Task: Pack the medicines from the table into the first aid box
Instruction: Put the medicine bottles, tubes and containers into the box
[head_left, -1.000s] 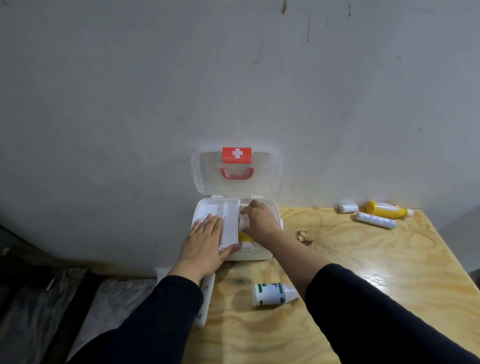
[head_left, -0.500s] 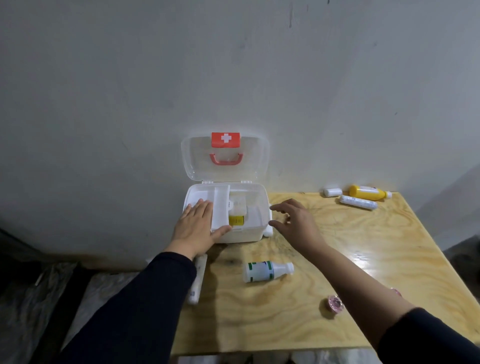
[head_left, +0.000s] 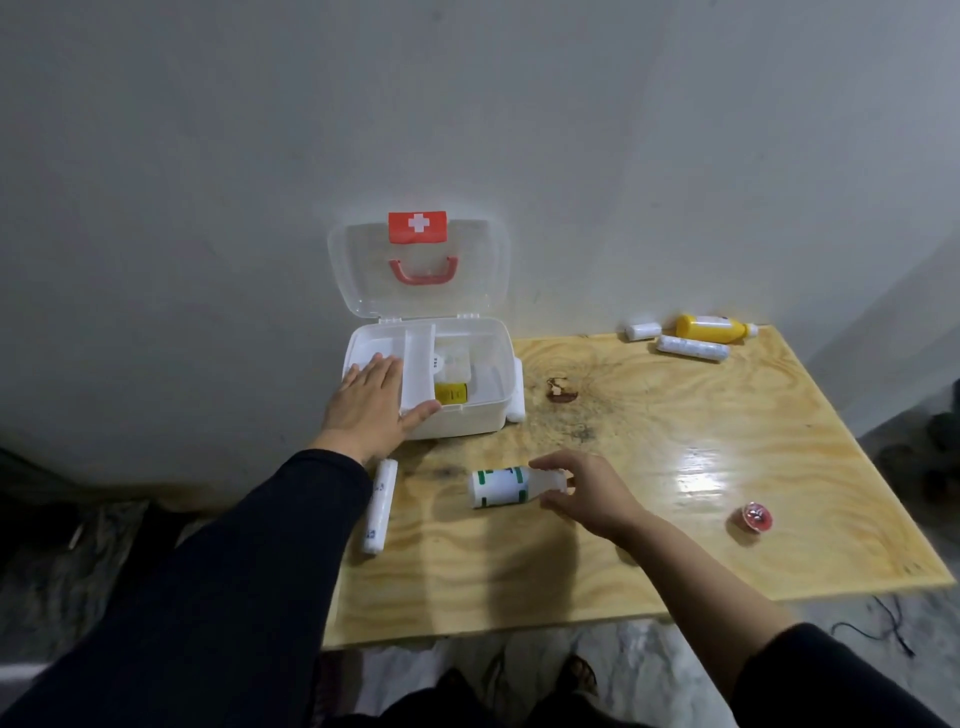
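The box (head_left: 457, 410) is stood open at the table's (head_left: 675, 467) rear left corner, its lid (head_left: 421, 270) leaned back on the wall. Its left front rim is pressed down by the left hand (head_left: 371, 402), laid flat with fingers together over the inner tray (head_left: 415, 364). A yellow-labelled item (head_left: 451, 392) is seen already lying in the right compartment.

The step in hand appears to be the pickup of the next medicine. A white bottle (head_left: 501, 486) with green markings lies on its side, near the box's front, cap pointing right. The right hand (head_left: 582, 491) is curled about the cap end, thumb and fingers parted on either side; whether the bottle is yet gripped cannot be told.

For the next move, the fingers would need to be closed on the neck, and the bottle lifted and carried to the free space in the right compartment, probably laid flat so the lid can be shut.

Still unpacked are a long white tube (head_left: 379, 506) beside the left wrist, a yellow bottle (head_left: 711, 328), two white tubes (head_left: 691, 347) at the far edge, and a small red round item (head_left: 754, 517) at the right.
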